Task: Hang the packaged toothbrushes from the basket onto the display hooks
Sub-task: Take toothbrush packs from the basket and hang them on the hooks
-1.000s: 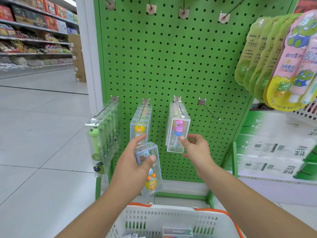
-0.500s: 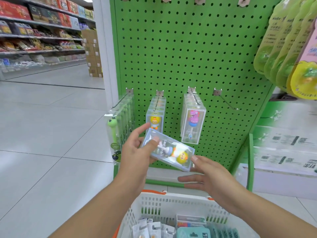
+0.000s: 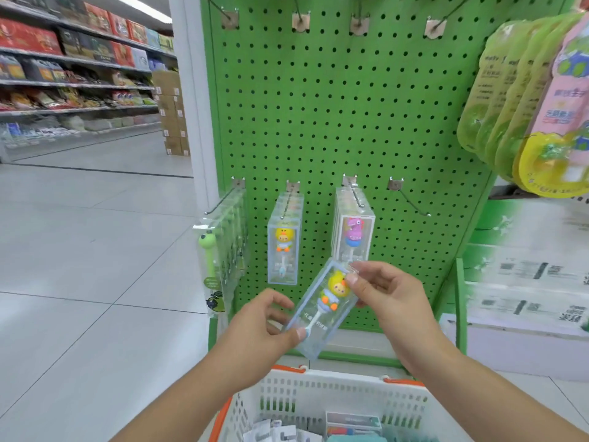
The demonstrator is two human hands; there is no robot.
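Supermarket aisle, pale tiled floor, and you're right up against a green perforated pegboard panel (image 3: 318,106) with a row of metal display hooks low down. Both your hands are on one clear plastic boxed toothbrush with a yellow duck handle (image 3: 323,306), held tilted in the air between the board and the white plastic basket with orange handles (image 3: 334,397). Your left hand (image 3: 264,323) pinches its lower end with thumb and curled fingers; your right hand (image 3: 387,293) pinches the top corner near the hang tab.

That pack looks light and rigid, with slick clear walls, so I'd guess it could slip or twist if you hold it loosely. Keeping the right hand up by the tab seems the sensible place.

Room-wise: the hook with hanging yellow duck packs (image 3: 283,240) is just above left, touching nothing, and the bare metal hook on the right (image 3: 411,200) is free too. Watch the pink dinosaur packs (image 3: 352,231) just behind your right fingers.
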